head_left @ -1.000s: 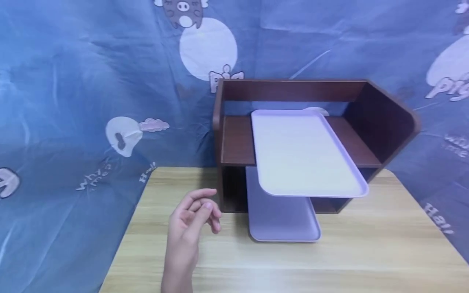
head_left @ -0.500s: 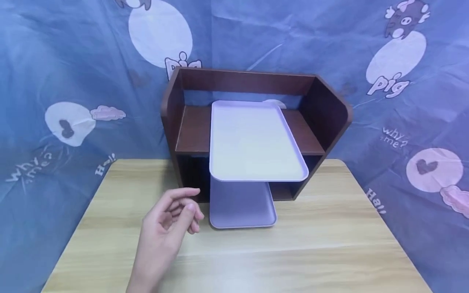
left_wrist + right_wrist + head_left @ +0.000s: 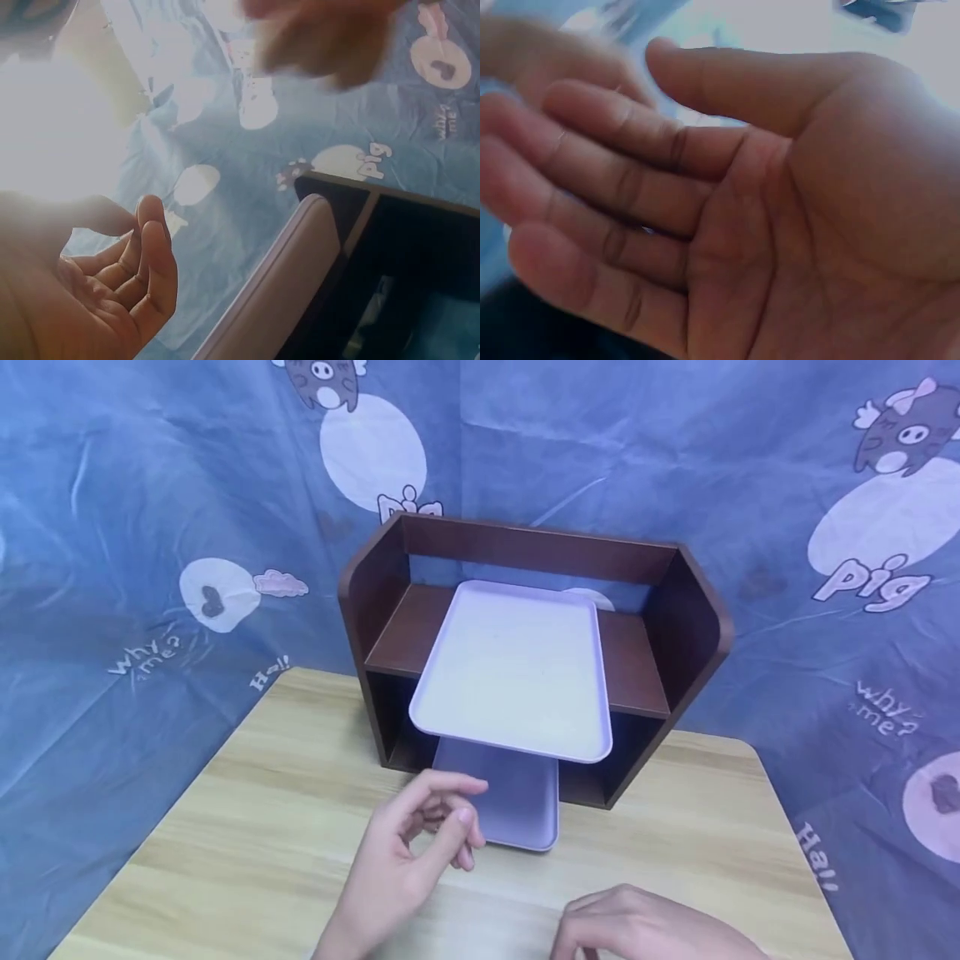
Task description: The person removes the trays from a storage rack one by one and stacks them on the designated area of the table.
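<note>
Lower tray (image 3: 517, 797), pale lilac, lies flat on the counter (image 3: 247, 827) with its far end tucked into the bottom opening of the shelf unit and its near end jutting out toward the person; nearest of all, the right hand (image 3: 645, 927) sits low at the front edge of the counter, back upward in the head view, and the right wrist view shows its palm bare with fingers (image 3: 622, 187) stretched loosely and holding nothing; just beyond it and to the left, the left hand (image 3: 408, 860) hovers above the counter beside the near left corner of the lower tray, fingers loosely curled and thumb apart, gripping nothing; whether a fingertip touches the tray edge cannot be told; the left wrist view shows the same relaxed palm (image 3: 97, 292); farther back stands the dark brown shelf unit (image 3: 697, 627), and on its upper board rests the upper tray (image 3: 517, 668), same colour, overhanging the front edge toward the person, directly above the lower one; behind everything hangs a blue cloth (image 3: 150, 485) printed with pigs and white circles.
</note>
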The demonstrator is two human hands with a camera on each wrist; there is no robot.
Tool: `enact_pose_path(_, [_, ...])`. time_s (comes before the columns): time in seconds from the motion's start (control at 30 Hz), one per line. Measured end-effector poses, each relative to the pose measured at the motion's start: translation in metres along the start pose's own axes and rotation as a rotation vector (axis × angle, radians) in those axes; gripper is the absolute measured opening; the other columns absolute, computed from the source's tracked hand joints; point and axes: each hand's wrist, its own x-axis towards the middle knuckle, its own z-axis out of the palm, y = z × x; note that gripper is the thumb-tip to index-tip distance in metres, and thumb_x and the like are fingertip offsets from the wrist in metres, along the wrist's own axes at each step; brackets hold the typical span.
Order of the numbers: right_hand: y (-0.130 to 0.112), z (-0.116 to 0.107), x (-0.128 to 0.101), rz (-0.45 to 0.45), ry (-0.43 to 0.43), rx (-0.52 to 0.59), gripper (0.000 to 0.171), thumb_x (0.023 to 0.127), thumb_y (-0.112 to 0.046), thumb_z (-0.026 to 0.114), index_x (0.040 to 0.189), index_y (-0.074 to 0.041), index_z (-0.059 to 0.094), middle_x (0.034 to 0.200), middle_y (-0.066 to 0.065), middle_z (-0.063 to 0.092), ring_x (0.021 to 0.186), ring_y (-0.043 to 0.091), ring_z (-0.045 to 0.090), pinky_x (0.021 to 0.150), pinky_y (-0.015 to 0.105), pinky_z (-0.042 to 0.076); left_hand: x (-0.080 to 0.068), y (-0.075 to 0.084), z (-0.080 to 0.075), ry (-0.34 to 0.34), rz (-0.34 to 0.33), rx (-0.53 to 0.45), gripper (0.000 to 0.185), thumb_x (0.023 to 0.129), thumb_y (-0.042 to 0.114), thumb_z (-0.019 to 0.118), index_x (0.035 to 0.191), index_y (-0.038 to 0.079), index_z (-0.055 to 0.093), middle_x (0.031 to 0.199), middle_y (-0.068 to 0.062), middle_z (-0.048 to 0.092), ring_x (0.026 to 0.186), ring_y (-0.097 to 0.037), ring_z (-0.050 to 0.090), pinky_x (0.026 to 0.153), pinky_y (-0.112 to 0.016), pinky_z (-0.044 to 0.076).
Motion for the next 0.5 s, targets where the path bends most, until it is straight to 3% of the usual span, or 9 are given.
enact_pose_path(0.1, [0.002,-0.004,0.024,-0.210,0.000,0.035,0.010,0.090,-0.003,0.055,0.088,-0.012,0.059,0.078,-0.010,0.054,0.078,-0.008,0.048,0.074,0.000,0.042,-0.005,0.003,0.003,-0.020,0.024,0.013,0.031,0.095,-0.007,0.054,0.122,0.007,0.059,0.078,-0.007,0.066,0.059,-0.009,0.064,0.060,-0.028,0.058])
enact_pose_path(0.17, [0.001,-0.002,0.031,-0.284,0.007,0.060,0.014,0.090,-0.001,0.052,0.081,-0.009,0.057,0.073,-0.008,0.050,0.073,-0.005,0.045,0.070,0.001,0.040,-0.005,0.004,0.005,-0.040,0.030,0.011,0.032,0.094,-0.008,0.053,0.122,0.007,0.059,0.077,-0.006,0.066,0.059,-0.008,0.064,0.063,-0.028,0.058])
enact_pose_path(0.33, [-0.001,0.005,0.024,-0.288,0.007,0.059,0.015,0.090,-0.001,0.052,0.078,-0.008,0.059,0.067,-0.006,0.044,0.068,-0.004,0.040,0.066,0.000,0.036,-0.005,0.005,0.008,-0.057,0.040,-0.040,0.033,0.094,-0.011,0.051,0.122,0.006,0.059,0.076,-0.008,0.066,0.058,-0.008,0.064,0.065,-0.030,0.058])
enact_pose_path(0.5, [-0.008,0.005,0.002,-0.194,-0.054,0.087,0.013,0.091,-0.002,0.051,0.086,-0.007,0.062,0.069,-0.004,0.046,0.070,-0.003,0.042,0.067,0.000,0.038,-0.007,0.004,0.015,-0.089,0.062,-0.228,0.035,0.093,-0.017,0.046,0.122,-0.001,0.056,0.076,-0.016,0.063,0.056,-0.017,0.064,0.054,-0.031,0.057])
